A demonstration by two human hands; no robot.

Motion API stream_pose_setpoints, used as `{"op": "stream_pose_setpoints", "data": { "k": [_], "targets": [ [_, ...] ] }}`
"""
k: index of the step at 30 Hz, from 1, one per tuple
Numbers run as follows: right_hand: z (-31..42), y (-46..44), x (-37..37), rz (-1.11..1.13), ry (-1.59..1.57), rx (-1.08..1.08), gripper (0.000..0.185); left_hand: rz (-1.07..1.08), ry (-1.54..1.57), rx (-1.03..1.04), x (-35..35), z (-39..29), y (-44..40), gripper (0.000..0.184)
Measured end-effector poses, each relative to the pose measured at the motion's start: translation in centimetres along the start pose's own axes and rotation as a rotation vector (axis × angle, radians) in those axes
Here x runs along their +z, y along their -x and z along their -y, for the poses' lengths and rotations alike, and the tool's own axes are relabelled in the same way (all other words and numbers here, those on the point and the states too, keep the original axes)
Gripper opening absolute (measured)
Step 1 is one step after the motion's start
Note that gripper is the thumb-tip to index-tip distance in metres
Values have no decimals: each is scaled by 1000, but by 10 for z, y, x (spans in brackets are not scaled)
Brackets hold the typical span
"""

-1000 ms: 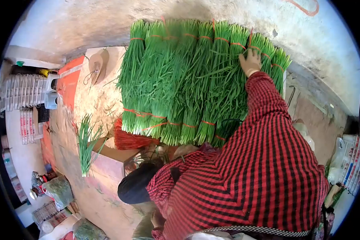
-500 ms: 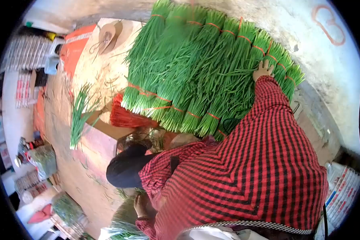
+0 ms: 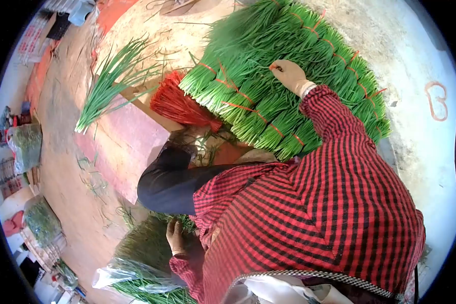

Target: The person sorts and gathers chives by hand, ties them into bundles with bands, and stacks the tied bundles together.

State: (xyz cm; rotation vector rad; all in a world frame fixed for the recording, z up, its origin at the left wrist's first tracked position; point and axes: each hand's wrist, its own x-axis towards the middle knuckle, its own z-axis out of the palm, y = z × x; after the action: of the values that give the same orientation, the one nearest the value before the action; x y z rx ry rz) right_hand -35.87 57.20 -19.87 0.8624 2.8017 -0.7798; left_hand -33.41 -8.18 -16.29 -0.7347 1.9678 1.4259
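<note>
My right hand [image 3: 290, 75], in a pale glove, is closed in a pinch above the pile of green stalk bundles [image 3: 268, 96]; what its fingertips hold, if anything, is too small to name. Red bands circle the bundles near their ends. At the lower left, my left hand [image 3: 175, 237] has its fingers raised and slightly apart, beside a clear plastic bag [image 3: 137, 276] of green stalks. Left of the pile lies a bunch of red ties [image 3: 182, 104]. A loose bunch of green stalks [image 3: 109, 83] rests at the board's left corner.
A pinkish board or box side [image 3: 126, 142] stands left of my dark-trousered knee [image 3: 167, 180]. Bags of greens [image 3: 41, 220] and stacked goods line the far left. A pale wall [image 3: 415, 91] with a red mark rises at the right.
The view has turned and shifted toward the lower left. My right hand has left the far side of the bundles, moved nearer and closed. My left hand has come further into view.
</note>
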Motion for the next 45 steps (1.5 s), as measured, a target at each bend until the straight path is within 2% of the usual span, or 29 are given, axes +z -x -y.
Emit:
{"op": "stream_pose_setpoints", "data": {
  "k": [3,4,6,7,10,11,14,16,18,19,20,22,24,26,28,29,31,32,33,34,35,36,37,38,39,41,43,45],
  "targets": [
    [11,-14,7,44,26,92,32,42,41,22,-41,78,-30,39],
    [23,-14,4,53,32,87,32,38,47,13,-27,63,-16,39],
    [44,-11,0,139,253,75,37,-47,158,-148,0,32,14,37],
    [47,-11,8,151,378,47,40,-49,161,-153,4,30,16,37],
    [58,-16,18,243,463,83,41,-45,238,-151,5,36,11,35],
    [50,-19,28,169,476,21,31,-44,170,-110,-5,50,0,36],
    [17,-40,56,107,551,-101,22,-7,111,-40,-22,81,-21,39],
    [20,-38,52,138,562,-60,15,30,123,-10,-20,81,-20,41],
    [24,-34,45,155,388,-40,16,-3,10,5,-18,80,-17,44],
    [33,-31,41,208,344,81,18,0,15,4,-17,78,-16,44],
    [39,-24,42,207,350,84,18,-1,-20,-5,-16,75,-14,45],
    [51,-6,44,350,33,69,19,11,-53,-14,-18,84,-24,45],
    [89,29,66,522,-31,-14,25,66,-15,-23,-24,102,-40,44],
    [95,51,126,747,-167,-290,33,65,-5,-27,-15,102,-42,44],
    [123,80,154,820,-333,-573,39,36,7,-37,-8,95,-35,43],
    [135,74,158,842,-336,-589,39,27,-4,-33,-6,90,-29,42],
    [173,42,151,826,-208,-394,37,13,-6,-6,-4,74,-13,42],
    [164,12,183,586,-235,-510,33,-28,-36,-62,-1,61,-3,42],
    [180,-8,181,481,-310,-403,24,22,-66,-60,-12,70,-6,43],
    [190,-29,187,500,-483,-212,15,88,-100,-70,-29,74,-5,44],
    [181,-58,222,354,-675,-237,11,8,-107,-92,-22,69,2,43],
    [200,-78,215,365,-584,-110,15,-69,-115,-117,-12,62,10,43],
    [207,-100,230,373,-671,14,20,-72,-27,-123,-12,65,13,42],
    [210,-119,250,379,-754,142,25,-87,16,-236,1,23,26,40],
    [211,-131,270,399,-752,136,25,-108,93,-241,4,10,31,39],
    [213,-144,298,417,-336,-58,32,-128,174,-266,-2,-15,33,39],
    [247,-123,274,344,-66,-198,32,-133,391,-83,-1,-34,25,36],
    [248,-125,280,389,73,-240,26,-220,232,112,-6,-49,12,35]
  ]
}}
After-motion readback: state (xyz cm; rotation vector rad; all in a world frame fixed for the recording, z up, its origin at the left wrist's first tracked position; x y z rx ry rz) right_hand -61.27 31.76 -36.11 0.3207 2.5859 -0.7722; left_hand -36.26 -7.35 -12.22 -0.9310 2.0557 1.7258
